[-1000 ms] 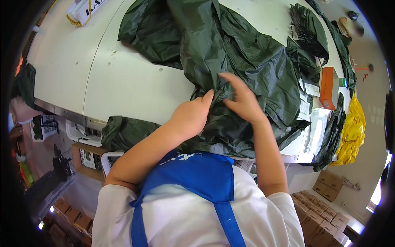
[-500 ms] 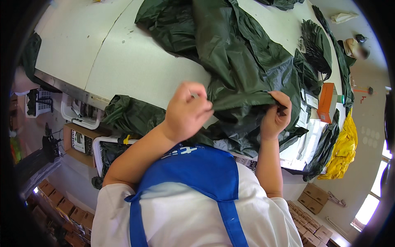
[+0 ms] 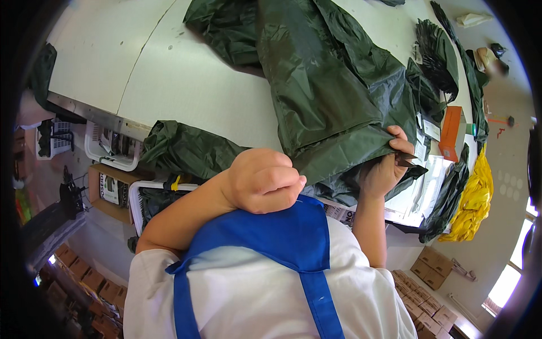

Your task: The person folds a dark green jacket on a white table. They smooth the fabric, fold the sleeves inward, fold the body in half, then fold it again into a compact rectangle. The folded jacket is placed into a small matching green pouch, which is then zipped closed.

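Observation:
A large dark green coated-fabric garment (image 3: 316, 85) lies crumpled across the white table, its near edge raised toward me. My left hand (image 3: 266, 181) is closed in a fist at the left corner of that edge, fingers pressed together; the bit of cloth inside is mostly hidden. At the edge's right end, my right hand (image 3: 384, 166) has its fingers bent around the fabric. A small dark pointed tool (image 3: 407, 159), perhaps thread snips, sticks out from the same hand. Between both hands the hem stretches fairly flat.
Another green fabric bundle (image 3: 189, 150) hangs over the near table edge. At right are an orange box (image 3: 450, 134), white papers (image 3: 427, 179) and yellow fabric (image 3: 470, 203). White baskets (image 3: 110, 146) and an open carton (image 3: 110, 189) stand below the table at left.
My left hand has come down toward my chest and closed into a fist. My right hand has shifted slightly right, and the fabric edge between them is lower and more spread.

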{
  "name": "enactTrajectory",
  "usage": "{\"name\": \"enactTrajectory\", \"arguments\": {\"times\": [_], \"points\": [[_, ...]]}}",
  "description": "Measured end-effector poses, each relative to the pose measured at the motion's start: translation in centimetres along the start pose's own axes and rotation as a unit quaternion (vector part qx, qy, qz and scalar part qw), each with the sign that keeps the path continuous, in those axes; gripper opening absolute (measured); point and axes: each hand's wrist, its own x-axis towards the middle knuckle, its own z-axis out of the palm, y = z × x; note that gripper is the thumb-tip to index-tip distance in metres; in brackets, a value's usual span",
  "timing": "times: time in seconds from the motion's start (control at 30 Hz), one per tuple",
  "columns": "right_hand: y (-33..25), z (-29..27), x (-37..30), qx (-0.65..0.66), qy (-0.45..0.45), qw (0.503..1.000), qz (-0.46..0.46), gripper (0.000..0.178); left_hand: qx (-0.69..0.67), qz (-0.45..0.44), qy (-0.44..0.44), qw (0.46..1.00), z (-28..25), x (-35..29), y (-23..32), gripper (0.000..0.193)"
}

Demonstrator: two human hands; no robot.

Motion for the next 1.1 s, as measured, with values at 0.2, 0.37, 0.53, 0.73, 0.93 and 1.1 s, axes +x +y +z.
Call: {"name": "enactTrajectory", "arguments": {"times": [0.2,0.37,0.53,0.73,0.93,1.1], "points": [[-1.9,-0.3,-0.7,0.038,0.002,0.998,0.047,0.018,-0.031,-0.092,-0.073,0.993,0.0,-0.1,0.1,0.019],[-4.5,-2.2,2.0,-0.106,-0.244,0.934,0.239,0.028,-0.204,-0.332,-0.392,0.834,0.6,-2.7,-0.2,0.015],[1.6,2.8,4.6,-0.364,-0.316,0.852,0.202,0.04,-0.438,-0.372,-0.468,0.672,6.5,-5.2,-0.8,0.02],[10.1,0.7,-2.2,-0.535,-0.534,0.625,0.198,0.06,-0.32,-0.355,-0.312,0.821,3.3,-3.1,-4.6,0.021],[7.0,-1.6,-3.0,-0.512,-0.529,0.645,0.207,0.051,0.024,-0.656,0.09,0.749,-5.0,-2.1,-19.1,0.041],[7.9,-0.9,-0.8,-0.448,-0.497,0.717,0.196,0.043,-0.103,-0.63,0.212,0.74,-5.0,-5.0,-21.9,0.034]]}}
